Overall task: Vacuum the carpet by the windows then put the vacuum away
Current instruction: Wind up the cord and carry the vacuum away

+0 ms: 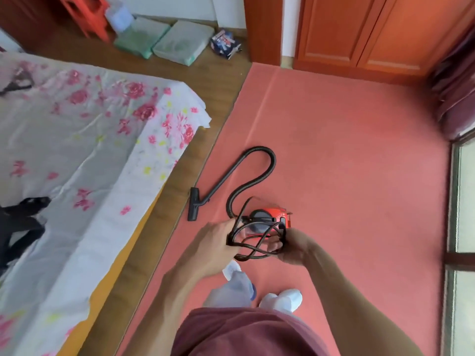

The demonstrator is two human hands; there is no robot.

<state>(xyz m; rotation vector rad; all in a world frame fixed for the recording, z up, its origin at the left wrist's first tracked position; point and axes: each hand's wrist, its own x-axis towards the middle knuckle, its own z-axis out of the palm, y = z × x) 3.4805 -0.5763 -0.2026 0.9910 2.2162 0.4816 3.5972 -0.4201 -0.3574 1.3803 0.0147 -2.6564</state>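
1. Head view, lower centre of the frame: the left hand [218,240] and the right hand [295,246] hold a bundle of black power cord [254,250] between them. Each grip is curled round one end of the loops, and neither hand holds anything else.
2. Just above the hands, the red canister vacuum [272,217] sits on the pink carpet [347,150]. Its black hose [257,170] arcs up toward mid-frame and back down to the floor nozzle [194,204], which lies at the carpet's left edge beside the bed [77,137].
3. A window [465,201] runs down the right edge of the frame, so this looks like the carpet the task names.
4. Judging by the gathered cord and the nozzle lying idle, the step in hand is probably the packing up, not the vacuuming.
5. The next move likely calls for tidying the loops and securing them on the canister. Hose and nozzle then need gathering before the machine is carried off, and where it is stored cannot be told from here.
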